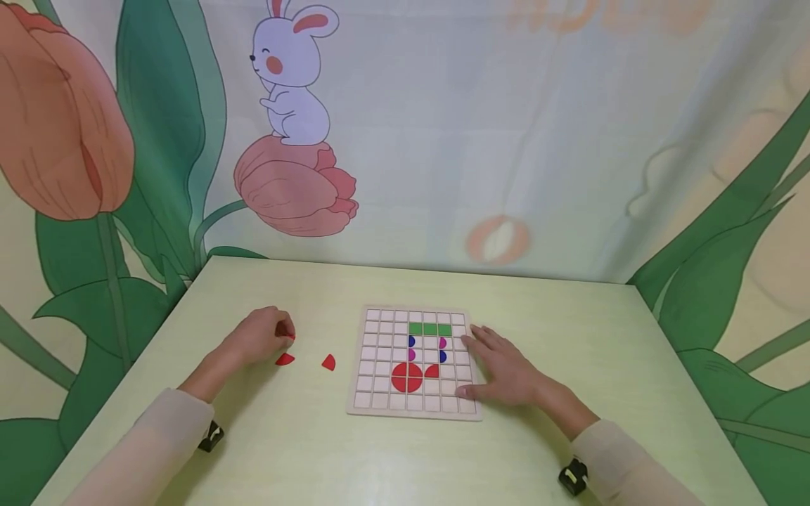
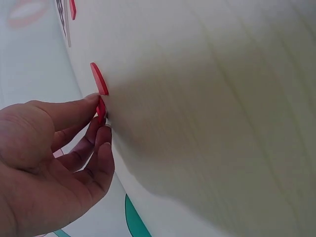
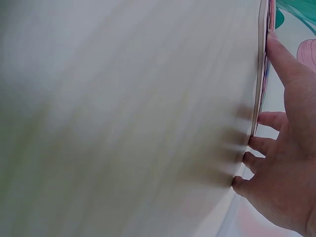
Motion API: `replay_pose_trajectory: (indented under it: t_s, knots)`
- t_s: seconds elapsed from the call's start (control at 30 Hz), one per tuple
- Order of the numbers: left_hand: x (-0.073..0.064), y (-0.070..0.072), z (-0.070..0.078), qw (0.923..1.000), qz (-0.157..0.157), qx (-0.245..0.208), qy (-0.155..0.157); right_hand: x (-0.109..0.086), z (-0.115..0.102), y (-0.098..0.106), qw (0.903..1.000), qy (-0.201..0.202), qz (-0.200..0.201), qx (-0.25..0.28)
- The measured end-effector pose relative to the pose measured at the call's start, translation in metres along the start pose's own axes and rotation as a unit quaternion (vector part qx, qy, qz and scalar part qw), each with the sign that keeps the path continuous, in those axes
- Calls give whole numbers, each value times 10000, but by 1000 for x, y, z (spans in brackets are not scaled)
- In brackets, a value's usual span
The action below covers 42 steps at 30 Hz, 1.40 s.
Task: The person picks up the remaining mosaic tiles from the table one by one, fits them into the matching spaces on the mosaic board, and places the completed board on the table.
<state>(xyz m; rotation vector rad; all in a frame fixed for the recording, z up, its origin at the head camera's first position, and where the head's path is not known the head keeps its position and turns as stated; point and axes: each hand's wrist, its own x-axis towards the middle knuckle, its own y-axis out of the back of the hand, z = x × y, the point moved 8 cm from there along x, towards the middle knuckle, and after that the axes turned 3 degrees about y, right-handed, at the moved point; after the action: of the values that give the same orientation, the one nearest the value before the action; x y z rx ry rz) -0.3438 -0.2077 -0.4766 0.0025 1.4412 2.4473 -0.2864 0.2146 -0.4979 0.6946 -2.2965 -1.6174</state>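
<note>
My left hand pinches a red quarter-circle piece between thumb and fingers, low over the table. Right beside it lies another red quarter-circle piece; a further red wedge sits between that hand and the board. The square wooden grid board carries a row of green squares, small blue and magenta half circles, a full red circle made of quarters, and a red quarter to its right. With fingers spread, my right hand rests at the board's right edge, thumb on the lower right cells.
A pale table spans the view. Behind it hangs a curtain printed with a rabbit, tulips and leaves. Dark bands sit at both wrists, over beige sleeves.
</note>
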Motion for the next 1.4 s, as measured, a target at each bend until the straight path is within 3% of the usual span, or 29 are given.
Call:
replay_pose_trajectory:
  t_s: [0.27, 0.47, 0.6, 0.8, 0.97, 1.2, 1.4]
  knots:
    - [-1, 3, 4, 10000, 11, -56, 22, 0, -3, 2, 10000, -13, -7, 22]
    - [2, 4, 21, 9997, 130, -178, -112, 0, -3, 3, 10000, 41, 17, -9]
    - [6, 2, 49, 9979, 139, -453, -450, 1, -1, 2, 10000, -15, 10, -30]
    - [7, -4, 104, 9902, 76, -851, -1100, 2, 0, 1, 10000, -16, -4, -13]
    - [9, -14, 143, 9874, -119, -990, -1233, 1, 1, -1, 10000, -14, 6, -6]
    - [18, -39, 185, 9831, -272, -1008, -1503, 1, 0, -4, 9999, 87, 62, -71]
    - [32, -72, 209, 9821, -477, -740, -1665, 2, 0, 0, 9999, 108, 95, -14]
